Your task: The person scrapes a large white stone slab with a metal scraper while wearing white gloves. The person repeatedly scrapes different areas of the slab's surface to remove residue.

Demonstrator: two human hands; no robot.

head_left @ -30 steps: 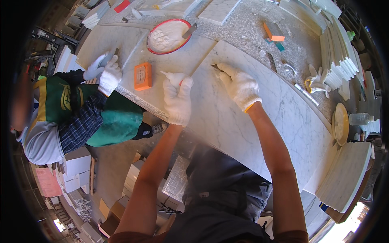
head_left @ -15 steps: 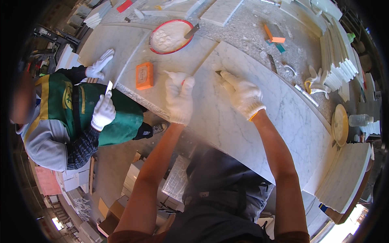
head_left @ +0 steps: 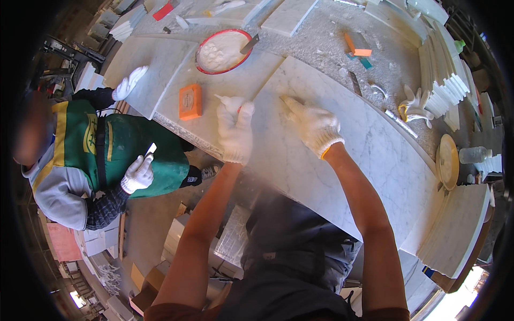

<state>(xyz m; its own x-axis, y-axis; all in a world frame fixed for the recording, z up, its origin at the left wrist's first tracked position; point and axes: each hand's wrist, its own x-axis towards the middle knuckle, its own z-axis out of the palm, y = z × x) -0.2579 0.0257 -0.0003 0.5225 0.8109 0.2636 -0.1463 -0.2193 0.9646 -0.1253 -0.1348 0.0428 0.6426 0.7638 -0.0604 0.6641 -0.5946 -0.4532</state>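
Observation:
My left hand (head_left: 234, 128), in a white knitted glove, is closed above the pale veined marble slab at its left edge. A whitish tip and a small red spot show at its fingers, but what it holds is mostly hidden. My right hand (head_left: 315, 124), gloved the same way, is closed over the marble slab (head_left: 342, 155) with fingers pointing far left. The thin tool in it barely shows at the fingertips. An orange block (head_left: 190, 101) lies on the neighbouring slab, left of my left hand. Beyond it stands a red-rimmed bowl (head_left: 224, 51) of white paste with a putty knife (head_left: 249, 44) in it.
At left, a co-worker in a green apron (head_left: 144, 152) holds a small white blade. Another orange block (head_left: 357, 44), loose gloves (head_left: 415, 107) and a metal rod (head_left: 401, 123) lie on the dusty bench. Stacked slabs (head_left: 441, 75) and a yellow bowl (head_left: 447, 162) are at right.
My right hand has shifted slightly left, and the dark tool tip at its fingers shows less. My left hand stays almost in place. The co-worker's blade hand has lowered; their other hand has lifted.

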